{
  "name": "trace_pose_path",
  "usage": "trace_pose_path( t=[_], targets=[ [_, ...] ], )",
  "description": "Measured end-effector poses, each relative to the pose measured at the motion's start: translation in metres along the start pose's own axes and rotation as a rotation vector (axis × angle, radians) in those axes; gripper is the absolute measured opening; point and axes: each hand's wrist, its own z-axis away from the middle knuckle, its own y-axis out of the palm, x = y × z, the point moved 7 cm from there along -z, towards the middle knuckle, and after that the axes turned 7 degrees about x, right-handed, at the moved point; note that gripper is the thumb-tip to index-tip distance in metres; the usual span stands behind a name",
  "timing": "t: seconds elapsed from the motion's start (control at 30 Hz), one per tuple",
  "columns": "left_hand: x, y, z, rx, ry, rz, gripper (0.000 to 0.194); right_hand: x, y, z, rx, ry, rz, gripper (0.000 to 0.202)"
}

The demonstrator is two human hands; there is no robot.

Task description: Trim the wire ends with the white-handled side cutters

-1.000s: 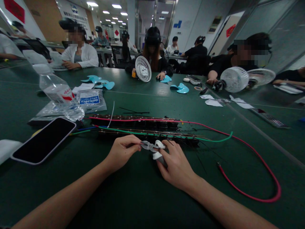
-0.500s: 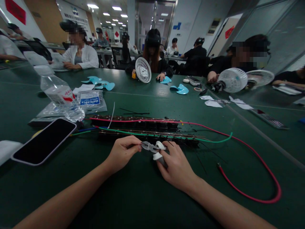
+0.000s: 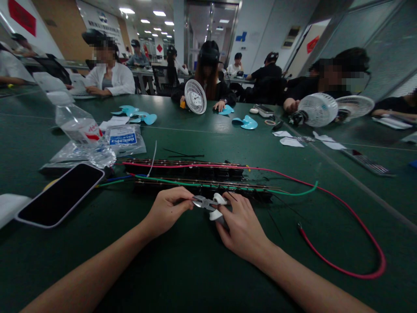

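Note:
My right hand is wrapped round the white-and-grey handles of a pair of pliers, whose metal jaws point left. At the tip of the jaws, my left hand pinches with thumb and forefinger; whatever lies between them is too small to make out. Just beyond both hands lie two long dark strips with copper-coloured lines. A red wire runs over the far strip and loops round on the right. Along the near strip lies a green wire. A pale cable tie stands up near their left part.
At left are a phone, a water bottle and a plastic bag with a blue label. Blue fan blades and white papers lie farther back. Several people sit across the table, some with white fan cages.

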Motion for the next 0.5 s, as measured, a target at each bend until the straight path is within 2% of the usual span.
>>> trace_pose_path(
  t=[0.5],
  targets=[
    [0.0001, 0.0002, 0.0004, -0.004, 0.012, -0.012, 0.012, 0.0004, 0.0006, 0.0004, 0.008, -0.014, 0.002, 0.026]
  ],
)
